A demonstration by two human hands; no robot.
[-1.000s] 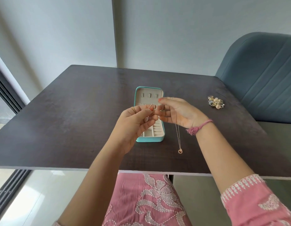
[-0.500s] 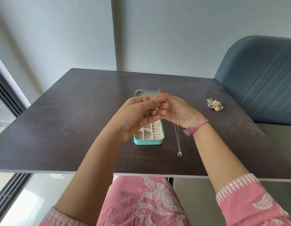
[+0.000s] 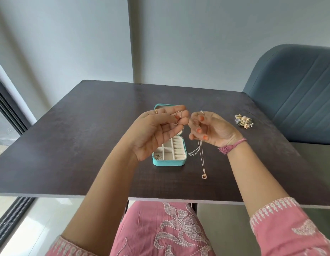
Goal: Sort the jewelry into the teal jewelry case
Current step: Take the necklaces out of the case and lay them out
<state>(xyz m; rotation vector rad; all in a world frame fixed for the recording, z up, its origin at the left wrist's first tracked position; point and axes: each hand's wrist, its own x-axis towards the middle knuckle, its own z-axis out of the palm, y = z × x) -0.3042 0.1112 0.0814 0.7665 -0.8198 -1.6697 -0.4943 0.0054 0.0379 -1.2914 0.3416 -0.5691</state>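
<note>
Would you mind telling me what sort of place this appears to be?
Probably a room in a home: a dark wooden table set against a plain wall, a blue upholstered chair beside it, and a sliding glass door at left.

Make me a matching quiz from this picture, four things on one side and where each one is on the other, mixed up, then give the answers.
Things:
1. jewelry case
2. gold necklace
3. pile of jewelry
4. small ring

Places:
A. far right of the table, by the chair
B. held in the left hand
C. open on the table, under the hands
D. dangling from the right hand

Pairs: 1-C, 2-D, 3-A, 4-B
</note>
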